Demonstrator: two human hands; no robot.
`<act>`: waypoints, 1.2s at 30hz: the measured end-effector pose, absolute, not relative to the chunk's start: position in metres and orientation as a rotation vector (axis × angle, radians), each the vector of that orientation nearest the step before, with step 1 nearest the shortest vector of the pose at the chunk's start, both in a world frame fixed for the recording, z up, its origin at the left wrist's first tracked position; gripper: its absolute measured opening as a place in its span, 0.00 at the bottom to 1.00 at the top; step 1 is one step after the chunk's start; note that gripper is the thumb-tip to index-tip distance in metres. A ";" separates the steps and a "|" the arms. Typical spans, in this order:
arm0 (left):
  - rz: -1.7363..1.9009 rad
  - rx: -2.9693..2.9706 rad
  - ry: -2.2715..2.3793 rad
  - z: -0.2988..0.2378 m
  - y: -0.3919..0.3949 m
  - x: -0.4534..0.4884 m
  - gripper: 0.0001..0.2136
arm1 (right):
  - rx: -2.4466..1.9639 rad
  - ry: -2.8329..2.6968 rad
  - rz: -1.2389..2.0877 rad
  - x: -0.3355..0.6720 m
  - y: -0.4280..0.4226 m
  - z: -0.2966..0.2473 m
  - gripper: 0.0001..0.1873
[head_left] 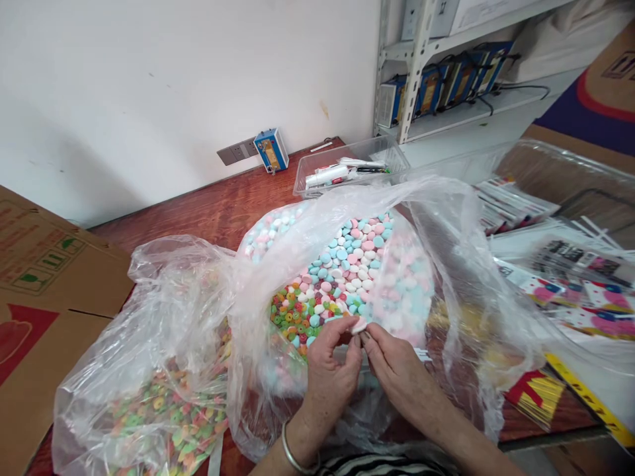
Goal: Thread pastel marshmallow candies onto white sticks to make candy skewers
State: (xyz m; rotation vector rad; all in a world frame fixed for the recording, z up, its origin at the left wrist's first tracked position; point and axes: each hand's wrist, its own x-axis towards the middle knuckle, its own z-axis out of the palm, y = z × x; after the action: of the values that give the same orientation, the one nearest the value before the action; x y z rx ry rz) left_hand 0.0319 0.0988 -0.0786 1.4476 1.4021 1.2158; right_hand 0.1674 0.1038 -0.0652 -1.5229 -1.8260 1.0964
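Note:
A pale pink candy is pinched in front of me between the fingertips of both hands. My left hand holds its left side with thumb and forefinger. From the right, my right hand closes thumb and finger on its lower edge. Just beyond my hands lies an opened clear plastic bag with pink, white and blue button-shaped candies. Small green, orange and red ring candies lie at its near left. A second clear bag on the left holds more colourful rings.
A clear tray with tubes and pens stands behind the bags. On the right a large clear bin holds printed packets. Cardboard boxes flank the left side. A blue device leans on the wall; a shelf holds more.

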 end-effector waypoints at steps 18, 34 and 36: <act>1.013 2.014 1.874 -0.078 0.147 -0.052 0.06 | -1.538 -2.041 1.061 0.153 0.118 -0.058 0.17; 1.242 0.556 1.380 -0.073 0.140 -0.029 0.18 | -1.450 -2.049 1.123 0.146 0.115 -0.062 0.17; 1.205 0.684 1.478 -0.074 0.139 -0.035 0.15 | -1.463 -2.042 1.125 0.148 0.115 -0.061 0.17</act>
State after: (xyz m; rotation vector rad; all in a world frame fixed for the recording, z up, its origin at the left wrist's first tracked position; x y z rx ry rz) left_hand -0.0346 0.1387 -0.0744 0.6837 1.4777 1.2052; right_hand 0.1484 0.1150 -0.0611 -1.4632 -2.0422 1.1255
